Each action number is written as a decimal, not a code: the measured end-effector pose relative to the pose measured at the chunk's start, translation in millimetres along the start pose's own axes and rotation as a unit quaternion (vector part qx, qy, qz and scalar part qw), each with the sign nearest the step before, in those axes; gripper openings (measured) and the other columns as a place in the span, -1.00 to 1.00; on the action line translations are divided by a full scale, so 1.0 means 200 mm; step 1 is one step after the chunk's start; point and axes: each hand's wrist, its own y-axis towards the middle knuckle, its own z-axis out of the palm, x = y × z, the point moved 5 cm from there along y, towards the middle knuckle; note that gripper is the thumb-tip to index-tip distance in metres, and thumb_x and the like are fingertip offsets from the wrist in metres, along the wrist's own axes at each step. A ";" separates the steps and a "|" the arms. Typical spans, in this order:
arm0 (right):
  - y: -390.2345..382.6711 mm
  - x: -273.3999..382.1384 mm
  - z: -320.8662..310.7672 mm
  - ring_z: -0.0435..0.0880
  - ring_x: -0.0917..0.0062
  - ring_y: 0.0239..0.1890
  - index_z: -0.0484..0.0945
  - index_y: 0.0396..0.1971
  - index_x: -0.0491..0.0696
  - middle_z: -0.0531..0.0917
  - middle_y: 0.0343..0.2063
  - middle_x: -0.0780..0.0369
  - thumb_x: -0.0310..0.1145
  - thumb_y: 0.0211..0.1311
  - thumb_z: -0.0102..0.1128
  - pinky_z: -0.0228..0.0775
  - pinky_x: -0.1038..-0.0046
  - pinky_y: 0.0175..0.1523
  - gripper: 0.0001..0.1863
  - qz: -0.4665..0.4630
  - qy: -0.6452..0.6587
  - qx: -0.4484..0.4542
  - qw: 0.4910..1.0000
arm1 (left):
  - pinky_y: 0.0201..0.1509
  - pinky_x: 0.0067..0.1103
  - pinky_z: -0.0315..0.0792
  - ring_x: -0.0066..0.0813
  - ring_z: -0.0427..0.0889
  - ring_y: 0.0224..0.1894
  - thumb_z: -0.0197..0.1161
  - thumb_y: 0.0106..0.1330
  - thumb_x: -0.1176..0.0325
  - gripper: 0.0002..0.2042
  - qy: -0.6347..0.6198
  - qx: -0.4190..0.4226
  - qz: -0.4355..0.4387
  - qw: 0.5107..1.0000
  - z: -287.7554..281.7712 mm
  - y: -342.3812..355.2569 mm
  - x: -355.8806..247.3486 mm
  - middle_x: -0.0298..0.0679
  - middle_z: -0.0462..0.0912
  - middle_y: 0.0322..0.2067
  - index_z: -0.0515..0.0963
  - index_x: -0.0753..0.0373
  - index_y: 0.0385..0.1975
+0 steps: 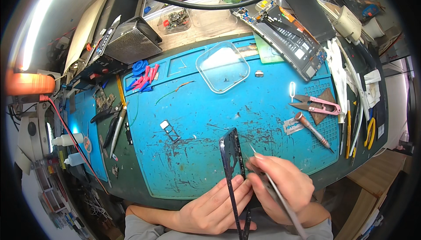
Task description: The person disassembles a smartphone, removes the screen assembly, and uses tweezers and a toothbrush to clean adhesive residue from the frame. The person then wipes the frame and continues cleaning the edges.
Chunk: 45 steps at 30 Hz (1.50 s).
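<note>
My left hand [212, 211] grips a thin black phone frame [225, 161], standing on edge and tilted near the front of the blue mat. Closed around slim metal tweezers [285, 206], my right hand [283, 183] is close beside the frame's inner edge. The tweezer tips point up and away, near the frame; whether they touch it I cannot tell. A small metal bracket with a white end [170, 131] lies on the mat, left of the frame.
The blue mat [193, 176] carries a clear plastic box [222, 88], pink-handled snips [324, 106], a screwdriver [314, 131] and a razor blade [293, 125]. An opened phone [287, 40] lies far right. A mesh-fronted box [131, 42] stands far left; a black cable [197, 7] arches overhead.
</note>
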 end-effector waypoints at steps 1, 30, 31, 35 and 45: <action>-0.01 -0.02 -0.01 0.88 0.39 -0.28 0.72 -0.03 -0.26 0.83 -0.22 0.07 -0.64 0.16 0.54 0.74 0.47 -0.22 -0.65 0.066 0.060 -0.014 0.996 | 0.36 -0.27 0.62 -0.03 0.69 0.27 0.26 0.48 -0.19 -0.31 0.002 0.001 0.004 1.000 0.00 0.00 0.00 0.05 0.73 0.12 0.71 0.51 0.05; 0.27 -0.19 -0.03 0.78 0.44 -0.41 0.79 -0.21 -0.16 0.83 -0.36 0.14 -0.41 0.25 0.56 0.50 0.47 -0.29 -0.81 -0.006 0.107 0.154 0.982 | 0.64 0.04 0.09 0.13 0.54 0.43 -0.23 0.63 0.01 -0.38 -0.162 0.029 -0.144 0.976 -0.14 -0.16 0.19 0.08 0.70 0.22 0.72 0.38 0.11; 0.27 -0.19 -0.03 0.78 0.45 -0.41 0.79 -0.21 -0.15 0.83 -0.36 0.15 -0.40 0.25 0.56 0.50 0.47 -0.29 -0.81 -0.003 0.108 0.152 0.982 | 0.63 0.04 0.09 0.13 0.54 0.43 -0.23 0.63 0.01 -0.38 -0.161 0.030 -0.144 0.976 -0.14 -0.16 0.19 0.08 0.70 0.22 0.72 0.38 0.11; 0.27 -0.19 -0.03 0.78 0.45 -0.42 0.79 -0.21 -0.15 0.83 -0.37 0.15 -0.40 0.25 0.56 0.50 0.49 -0.31 -0.82 -0.006 0.104 0.160 0.982 | 0.62 0.03 0.12 0.13 0.57 0.41 -0.23 0.63 0.04 -0.39 -0.154 0.024 -0.141 0.978 -0.14 -0.16 0.19 0.09 0.70 0.22 0.73 0.37 0.09; 0.27 -0.20 -0.03 0.79 0.46 -0.41 0.79 -0.21 -0.18 0.83 -0.37 0.14 -0.42 0.27 0.55 0.53 0.50 -0.30 -0.82 0.011 0.133 0.164 0.977 | 0.62 0.03 0.14 0.11 0.58 0.39 -0.24 0.63 0.05 -0.39 -0.150 0.015 -0.144 0.978 -0.14 -0.15 0.19 0.07 0.72 0.19 0.76 0.37 0.04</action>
